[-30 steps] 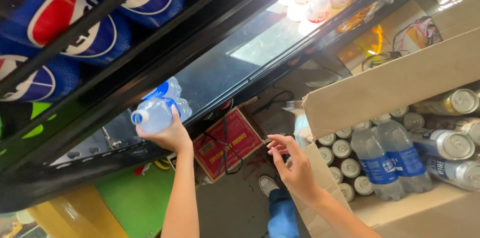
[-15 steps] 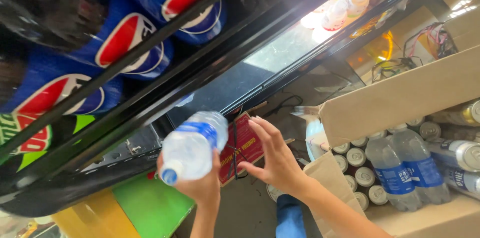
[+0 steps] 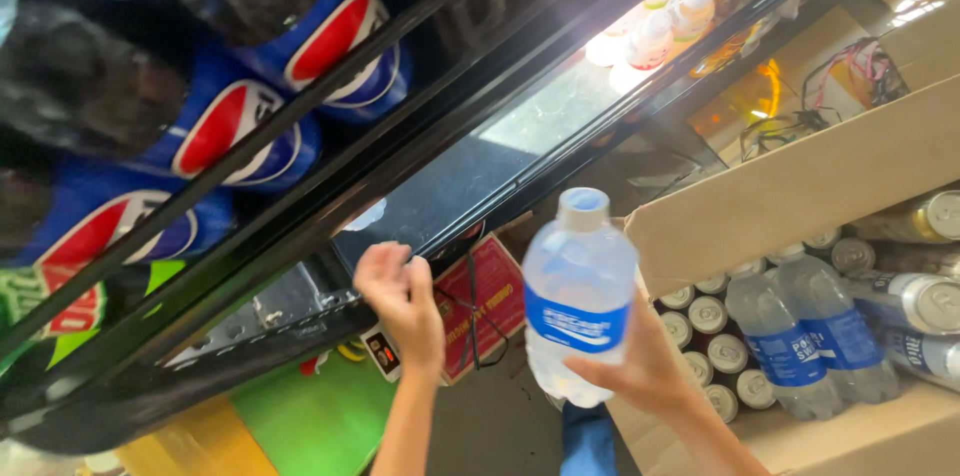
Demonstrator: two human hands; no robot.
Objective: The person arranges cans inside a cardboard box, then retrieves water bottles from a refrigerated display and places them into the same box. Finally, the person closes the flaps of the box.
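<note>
My right hand (image 3: 645,371) grips a clear water bottle (image 3: 580,306) with a blue label and pale cap, holding it upright from below. It hangs in front of the flap of a cardboard box (image 3: 800,196). My left hand (image 3: 402,301) is empty, its fingers loosely bent, and it reaches up to the black lower rail of a drinks cooler (image 3: 300,336), touching or almost touching it. The two hands are about a bottle's width apart.
Big dark soda bottles with blue and red labels (image 3: 340,46) lie on the cooler's wire shelves. Small pale bottles (image 3: 665,21) stand on a lit shelf farther in. The box holds several water bottles (image 3: 795,346) and cans (image 3: 705,316). A red mat (image 3: 490,301) lies on the floor.
The water bottle went from my left hand into my right hand and now stands upright. My emptied left hand has risen to the cooler's lower rail.
</note>
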